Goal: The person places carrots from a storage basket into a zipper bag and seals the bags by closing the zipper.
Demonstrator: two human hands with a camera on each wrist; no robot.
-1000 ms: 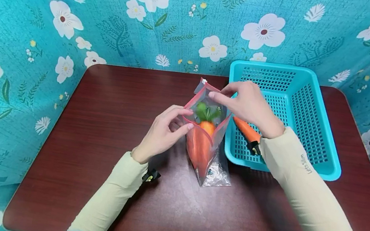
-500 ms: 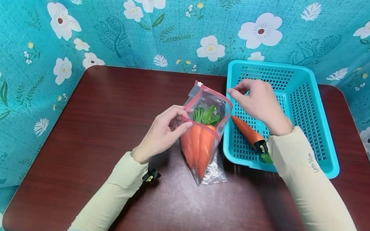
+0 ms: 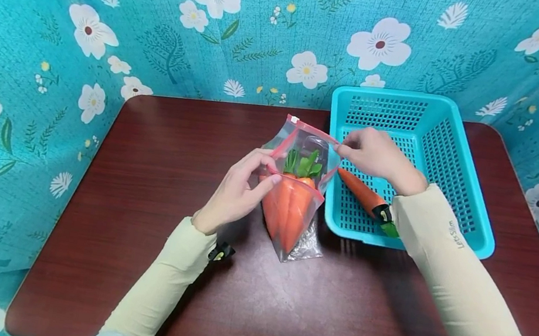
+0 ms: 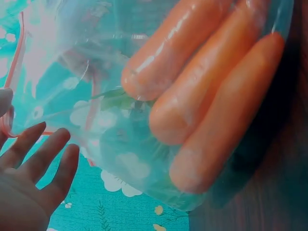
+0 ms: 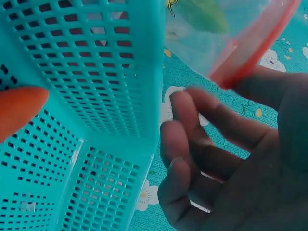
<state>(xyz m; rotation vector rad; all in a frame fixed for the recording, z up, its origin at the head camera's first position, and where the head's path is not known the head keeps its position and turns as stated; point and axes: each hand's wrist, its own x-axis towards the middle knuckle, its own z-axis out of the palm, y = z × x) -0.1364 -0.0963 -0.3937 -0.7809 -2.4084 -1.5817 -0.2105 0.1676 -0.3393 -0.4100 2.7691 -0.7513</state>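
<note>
A clear slider zip bag [image 3: 317, 131] with a red rim stands with its mouth spread apart. Inside are three carrots [image 4: 187, 101] with green tops, seen through the plastic in the left wrist view. My left hand [image 3: 237, 191] pinches the near left rim between thumb and index finger, its other fingers apart. My right hand [image 3: 380, 158] is at the far right rim, over the basket's left edge. Its thumb touches the red rim [image 5: 257, 48] in the right wrist view; the other fingers are loosely bent, apart from the thumb. The thumb's tip is partly hidden.
A turquoise mesh basket [image 3: 470, 184] stands right of the bag. One carrot [image 3: 360, 192] with a black band and green top lies in it. A dark brown table [image 3: 151, 172] is under everything, with a floral turquoise cloth [image 3: 272, 26] behind.
My right hand came off the bag's rim and drew right, then returned to touch it. The bag's mouth spread wider and the carrots in it came into fuller view. The left hand kept its grip.
</note>
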